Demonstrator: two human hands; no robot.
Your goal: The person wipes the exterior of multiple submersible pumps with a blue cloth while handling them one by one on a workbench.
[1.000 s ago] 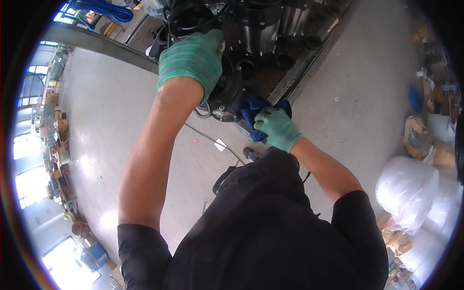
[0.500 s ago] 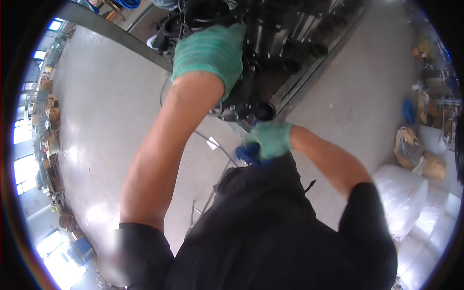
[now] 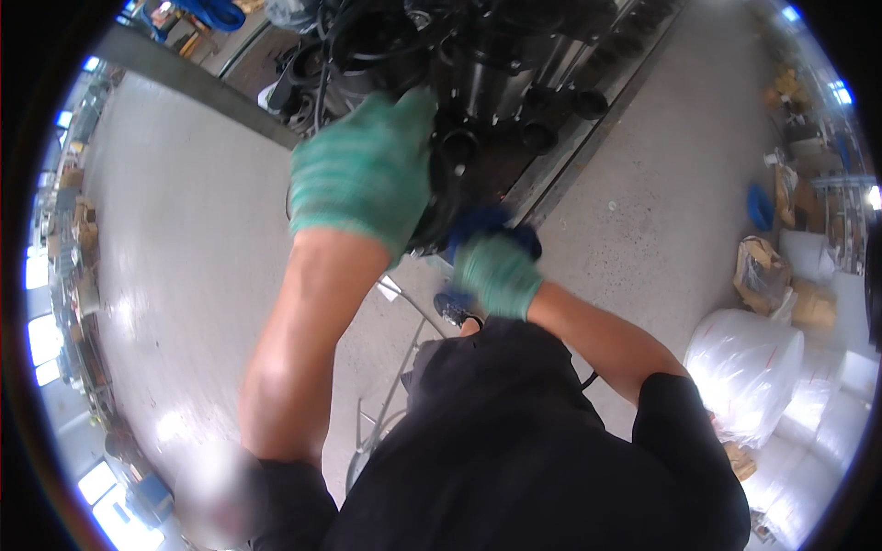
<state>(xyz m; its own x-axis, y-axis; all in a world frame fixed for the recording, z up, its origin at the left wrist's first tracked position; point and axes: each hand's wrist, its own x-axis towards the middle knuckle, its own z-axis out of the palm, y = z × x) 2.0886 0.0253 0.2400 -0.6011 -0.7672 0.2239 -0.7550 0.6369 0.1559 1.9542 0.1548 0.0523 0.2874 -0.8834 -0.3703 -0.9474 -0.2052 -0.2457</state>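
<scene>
So the landmark here is the black machine (image 3: pixel 446 197) at the near end of a dark, crowded cluster, and both hands are in knitted green gloves. The left hand (image 3: pixel 363 170) is right over that machine's left side, back of the glove facing up; it's blurry and the fingertips are out of sight behind it, so I honestly can't tell if it's gripping anything. The right hand (image 3: pixel 496 266) is just below and to the right of the machine, fingers closed around a bunched dark blue cloth (image 3: pixel 487 222), which sits right by the machine's lower right side. Motion blur there too, so I can't say whether cloth and machine actually touch. Beyond the machine there's a black ring-topped unit (image 3: pixel 377 46), and to its upper right 3 black pipe mouths (image 3: pixel 540 138) stick out. A metal rail (image 3: pixel 570 174) runs off to the right of the machine. Below it, on the grey floor (image 3: pixel 202 248), there's a white slip of paper (image 3: pixel 389 288) plus 1 dark shoe (image 3: pixel 452 310). Well off to the machine's lower right sits a big plastic-wrapped roll (image 3: pixel 749 372).
</scene>
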